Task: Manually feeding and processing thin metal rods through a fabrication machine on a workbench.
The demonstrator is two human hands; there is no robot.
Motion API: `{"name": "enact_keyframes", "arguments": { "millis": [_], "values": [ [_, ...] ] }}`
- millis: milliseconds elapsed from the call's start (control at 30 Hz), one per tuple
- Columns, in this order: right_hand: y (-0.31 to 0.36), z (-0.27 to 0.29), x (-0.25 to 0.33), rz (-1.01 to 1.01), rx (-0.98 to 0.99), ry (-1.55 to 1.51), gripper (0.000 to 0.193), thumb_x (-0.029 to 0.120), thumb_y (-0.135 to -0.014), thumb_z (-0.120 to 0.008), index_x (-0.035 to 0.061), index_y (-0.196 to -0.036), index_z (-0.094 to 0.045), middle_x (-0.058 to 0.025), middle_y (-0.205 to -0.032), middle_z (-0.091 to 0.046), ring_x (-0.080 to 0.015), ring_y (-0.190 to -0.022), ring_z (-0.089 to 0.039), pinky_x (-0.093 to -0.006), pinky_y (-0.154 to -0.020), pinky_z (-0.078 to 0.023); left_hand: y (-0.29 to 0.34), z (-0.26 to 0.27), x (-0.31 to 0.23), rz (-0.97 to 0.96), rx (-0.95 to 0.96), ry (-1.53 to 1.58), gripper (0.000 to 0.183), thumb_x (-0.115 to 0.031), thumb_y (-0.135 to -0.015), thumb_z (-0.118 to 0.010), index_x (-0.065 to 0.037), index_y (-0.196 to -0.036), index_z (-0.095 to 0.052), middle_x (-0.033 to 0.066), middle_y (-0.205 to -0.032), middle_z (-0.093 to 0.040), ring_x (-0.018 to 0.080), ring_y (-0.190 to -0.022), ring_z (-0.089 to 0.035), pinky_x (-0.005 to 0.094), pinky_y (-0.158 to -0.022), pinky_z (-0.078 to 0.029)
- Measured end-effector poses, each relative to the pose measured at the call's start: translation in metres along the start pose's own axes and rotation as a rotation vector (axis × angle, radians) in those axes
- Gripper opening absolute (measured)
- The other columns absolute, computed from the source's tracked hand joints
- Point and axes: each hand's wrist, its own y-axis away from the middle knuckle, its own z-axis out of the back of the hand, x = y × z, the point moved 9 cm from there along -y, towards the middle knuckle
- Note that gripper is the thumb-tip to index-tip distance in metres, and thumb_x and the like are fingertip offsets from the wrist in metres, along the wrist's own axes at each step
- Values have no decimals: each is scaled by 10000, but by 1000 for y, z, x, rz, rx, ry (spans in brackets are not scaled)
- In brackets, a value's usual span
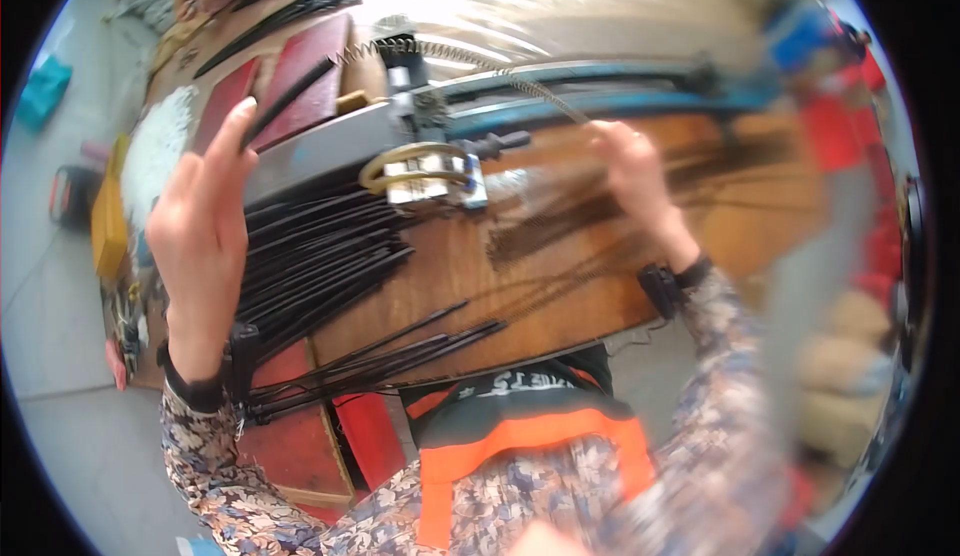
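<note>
The left hand (200, 226) pinches a thin black rod (285, 104) in its grip; the blurred right hand (635, 171) grips something, which cannot be told.

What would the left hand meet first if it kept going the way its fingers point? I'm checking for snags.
Probably the red board. The left hand pinches a thin black rod and points up and away over the bench towards it. Depth is unclear in this blurred view.

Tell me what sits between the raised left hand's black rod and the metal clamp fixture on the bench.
Nothing visible blocks it. The left hand holds the black rod just left of the metal clamp fixture; the pile of black rods lies lower.
</note>
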Motion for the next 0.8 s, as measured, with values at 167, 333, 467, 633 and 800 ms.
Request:
{"name": "enact_keyframes", "arguments": {
  "millis": [167,333,467,633,800],
  "values": [
    [-122,-9,123,-69,110,-410,163,107,-964,-637,64,-1106,-704,-90,-824,-701,-160,-764,-677,-267,-681,-530,45,128,53,79,-363,-67,109,-41,-996,-565,4,-1082,-616,196,-991,-692,377,-919,-671,388,-761,-517],
    [-212,4,298,91,264,-709,190,259,-961,-668,119,-1055,-755,-43,-818,-705,-121,-772,-660,-267,-780,-495,88,284,94,282,-172,-46,136,-40,-980,-593,15,-1103,-615,200,-889,-642,368,-771,-619,395,-696,-496],
    [-224,39,357,163,184,-593,208,339,-917,-697,155,-933,-791,-10,-797,-677,-140,-972,-611,-357,-972,-300,91,400,77,148,-85,-233,261,-28,-945,-638,-47,-1205,-645,173,-806,-605,329,-688,-592,394,-652,-481],
    [-202,98,377,179,303,-498,194,337,-904,-696,156,-887,-764,16,-735,-639,-167,-945,-613,-411,-1015,-295,77,433,18,242,71,-189,315,-67,-946,-651,-130,-1255,-655,148,-782,-611,308,-661,-597,388,-628,-482],
    [-144,208,317,416,-140,-83,80,191,-842,-751,201,-847,-671,28,-776,-682,-196,-891,-642,-410,-1012,-324,47,412,-67,211,125,-235,251,-176,-964,-649,-173,-1214,-675,112,-725,-587,285,-643,-612,394,-583,-465]
  ]
}}
